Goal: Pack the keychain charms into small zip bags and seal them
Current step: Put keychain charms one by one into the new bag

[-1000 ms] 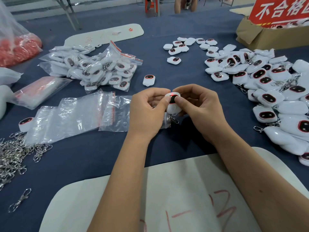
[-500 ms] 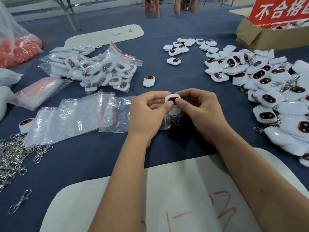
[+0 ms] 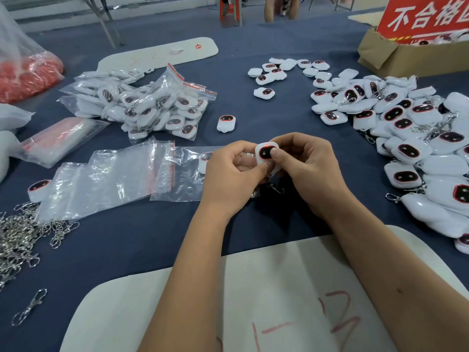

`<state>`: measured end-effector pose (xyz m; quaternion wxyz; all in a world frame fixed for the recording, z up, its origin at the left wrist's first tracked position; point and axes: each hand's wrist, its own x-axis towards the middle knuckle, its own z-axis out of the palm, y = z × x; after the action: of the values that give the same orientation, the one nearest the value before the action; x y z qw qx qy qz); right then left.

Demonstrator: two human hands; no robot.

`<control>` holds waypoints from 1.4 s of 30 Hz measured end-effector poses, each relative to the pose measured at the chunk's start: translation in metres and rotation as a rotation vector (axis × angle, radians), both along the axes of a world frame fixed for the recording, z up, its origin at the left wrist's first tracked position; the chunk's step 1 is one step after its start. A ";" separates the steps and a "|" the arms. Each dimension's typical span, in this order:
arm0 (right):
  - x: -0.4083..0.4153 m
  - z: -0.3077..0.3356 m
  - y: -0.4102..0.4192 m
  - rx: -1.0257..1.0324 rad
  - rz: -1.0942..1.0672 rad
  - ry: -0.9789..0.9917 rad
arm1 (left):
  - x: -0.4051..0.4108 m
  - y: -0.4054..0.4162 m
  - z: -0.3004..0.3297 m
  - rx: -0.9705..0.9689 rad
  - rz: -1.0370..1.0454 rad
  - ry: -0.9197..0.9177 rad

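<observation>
A white keychain charm (image 3: 264, 154) with a dark, red-rimmed face is held upright over the blue table. My left hand (image 3: 232, 176) pinches its left side. My right hand (image 3: 308, 166) holds its right side, thumb pressed on the dark face. Its metal clasp (image 3: 275, 187) hangs below between my hands. Empty clear zip bags (image 3: 106, 179) with red strips lie just to the left, one holding a charm (image 3: 204, 161). Loose charms (image 3: 411, 138) are heaped on the right. Bagged charms (image 3: 142, 107) are piled at the back left.
A heap of metal clasps (image 3: 17, 240) lies at the left edge. A single charm (image 3: 226, 123) sits beyond my hands. A cardboard box (image 3: 396, 54) with a red sign stands back right. A white board (image 3: 279, 301) with red writing lies under my forearms.
Both hands stayed in place with the charm; my right thumb has slid onto its dark face and the charm is tilted slightly more upright.
</observation>
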<state>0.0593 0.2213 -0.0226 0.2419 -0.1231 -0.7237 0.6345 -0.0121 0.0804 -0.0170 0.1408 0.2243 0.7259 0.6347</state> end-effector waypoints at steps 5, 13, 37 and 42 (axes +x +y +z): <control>0.001 -0.001 -0.001 -0.010 0.031 0.042 | -0.001 0.000 0.002 0.043 0.054 -0.048; 0.001 0.003 -0.004 -0.006 0.105 0.026 | 0.000 0.003 0.003 0.212 0.076 -0.105; -0.003 -0.002 -0.002 -0.061 -0.145 -0.009 | 0.005 0.008 0.000 -0.266 0.398 0.332; -0.004 -0.003 -0.004 0.046 -0.189 -0.036 | 0.003 0.006 -0.002 -0.350 0.407 0.374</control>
<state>0.0550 0.2170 -0.0255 0.2903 -0.1968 -0.7274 0.5898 -0.0096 0.0868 -0.0189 -0.0884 0.1595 0.8673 0.4631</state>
